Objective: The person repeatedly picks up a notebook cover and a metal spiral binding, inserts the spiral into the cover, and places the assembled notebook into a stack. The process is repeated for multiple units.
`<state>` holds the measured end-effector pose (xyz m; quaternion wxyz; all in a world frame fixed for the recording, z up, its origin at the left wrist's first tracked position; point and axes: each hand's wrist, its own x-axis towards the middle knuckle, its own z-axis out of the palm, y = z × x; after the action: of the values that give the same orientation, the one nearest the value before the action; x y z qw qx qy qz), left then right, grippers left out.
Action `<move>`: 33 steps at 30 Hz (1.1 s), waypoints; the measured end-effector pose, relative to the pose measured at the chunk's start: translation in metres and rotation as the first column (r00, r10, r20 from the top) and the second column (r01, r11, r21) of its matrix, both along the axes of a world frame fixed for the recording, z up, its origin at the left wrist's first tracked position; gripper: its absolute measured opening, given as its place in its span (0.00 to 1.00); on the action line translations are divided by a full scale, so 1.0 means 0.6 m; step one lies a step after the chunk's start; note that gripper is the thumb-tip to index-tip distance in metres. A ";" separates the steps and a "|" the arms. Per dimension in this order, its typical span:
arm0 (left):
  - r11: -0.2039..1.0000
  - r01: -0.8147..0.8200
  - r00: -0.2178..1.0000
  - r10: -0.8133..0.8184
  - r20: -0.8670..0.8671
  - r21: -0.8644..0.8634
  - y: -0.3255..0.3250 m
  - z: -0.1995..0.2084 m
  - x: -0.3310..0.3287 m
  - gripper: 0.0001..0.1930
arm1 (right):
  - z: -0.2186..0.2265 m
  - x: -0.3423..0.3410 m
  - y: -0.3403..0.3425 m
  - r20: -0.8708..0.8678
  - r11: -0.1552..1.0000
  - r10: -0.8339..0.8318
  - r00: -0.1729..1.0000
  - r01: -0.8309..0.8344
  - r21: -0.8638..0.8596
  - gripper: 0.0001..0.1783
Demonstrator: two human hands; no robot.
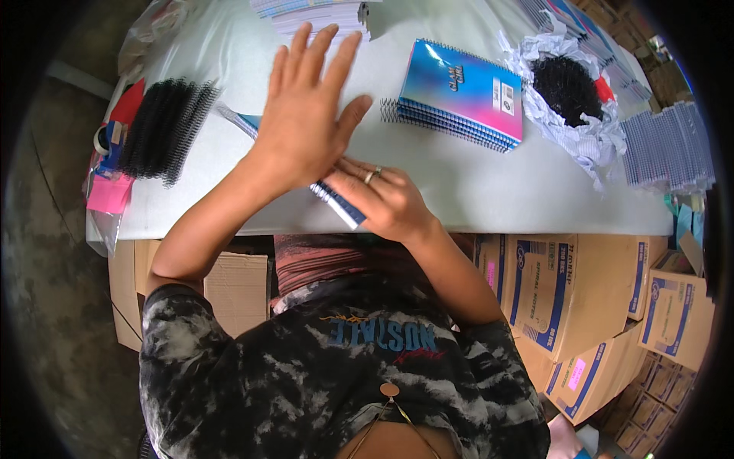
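My left hand (306, 115) is stretched open, fingers apart and slightly blurred, over a narrow blue-and-white notebook (336, 205) that stands on its edge. The notebook slants from the far left toward me, and its middle is hidden under this hand. Near its close end, my right hand (386, 200), with rings on a finger, is closed around it. To the left lies a bundle of black spiral coils (167, 130). Right of my hands, a pile of blue-and-pink spiral notebooks (462, 96) rests on the white-covered table (436, 191).
At the back stands a paper stack (325, 19). Crumpled paper holding black coils (567, 90) sits right, beside stacked bound notebooks (669, 145). Tape (102, 140) and pink paper slips (109, 193) lie at the left edge. Cardboard boxes (596, 291) fill the space below right.
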<state>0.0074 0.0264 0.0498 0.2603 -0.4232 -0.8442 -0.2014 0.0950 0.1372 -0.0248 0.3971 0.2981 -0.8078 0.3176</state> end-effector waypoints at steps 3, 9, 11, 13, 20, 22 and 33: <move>0.973 -0.178 0.905 0.103 -0.414 -0.148 0.038 -0.025 -0.050 0.29 | 0.010 0.006 -0.027 -0.030 0.966 -0.077 0.997 0.082 0.246 0.16; 0.939 -0.261 0.841 0.336 -0.425 0.226 0.087 0.052 -0.166 0.34 | -0.003 0.008 -0.056 0.045 0.997 -0.069 0.997 0.068 0.026 0.18; 0.924 -0.153 0.812 0.320 -0.488 0.351 0.069 0.082 -0.144 0.34 | -0.010 0.023 -0.016 0.274 0.955 -0.031 0.961 0.109 -0.276 0.25; 0.945 -0.122 0.805 0.273 -0.527 0.302 0.054 0.100 -0.087 0.32 | -0.021 0.018 0.020 0.215 0.922 -0.039 0.976 0.118 -0.369 0.28; 0.982 0.070 0.931 -0.001 -0.365 0.175 0.012 0.047 -0.010 0.37 | -0.014 0.015 0.030 0.132 0.951 -0.028 0.991 0.067 -0.302 0.21; 0.938 0.194 0.892 -0.046 -0.449 0.289 0.020 0.051 -0.011 0.37 | -0.021 0.013 0.028 0.158 0.937 -0.015 0.987 0.069 -0.343 0.20; 0.851 0.513 0.717 -0.354 -0.601 0.111 -0.044 -0.151 0.000 0.40 | -0.031 0.013 0.019 0.199 0.932 -0.039 0.979 0.108 -0.346 0.20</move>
<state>0.0071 -0.0002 -0.0410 0.4954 -0.6112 -0.5699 -0.2372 0.1030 0.1487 -0.0433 0.3775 0.1596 -0.7819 0.4697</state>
